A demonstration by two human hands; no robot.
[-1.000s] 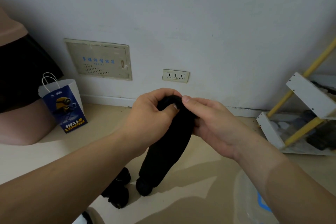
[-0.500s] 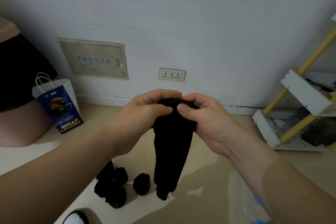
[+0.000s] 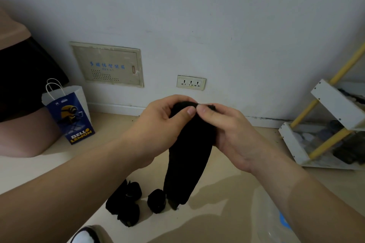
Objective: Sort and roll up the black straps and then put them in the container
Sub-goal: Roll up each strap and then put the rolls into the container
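Strap (image 3: 187,156) top pinched by left hand (image 3: 158,124), right hand (image 3: 227,130).

Long black fabric strap (image 3: 187,163): plain matte black, end to end. Small rolled black strap (image 3: 156,201): same black. Heap of black rolled straps (image 3: 123,206): black again, one small pale mark. Pale beige smooth floor (image 3: 227,193). White painted wall (image 3: 217,25), faint grey scuffs. Blue-and-white paper gift bag (image 3: 74,118): blue front, yellow cartoon figure, white and yellow lettering, white handles. Cream rectangular wall panel (image 3: 110,65): blue characters, dotted grille. White shelf rack with yellow rods (image 3: 333,101). Clear plastic container (image 3: 270,229): blue patch showing.
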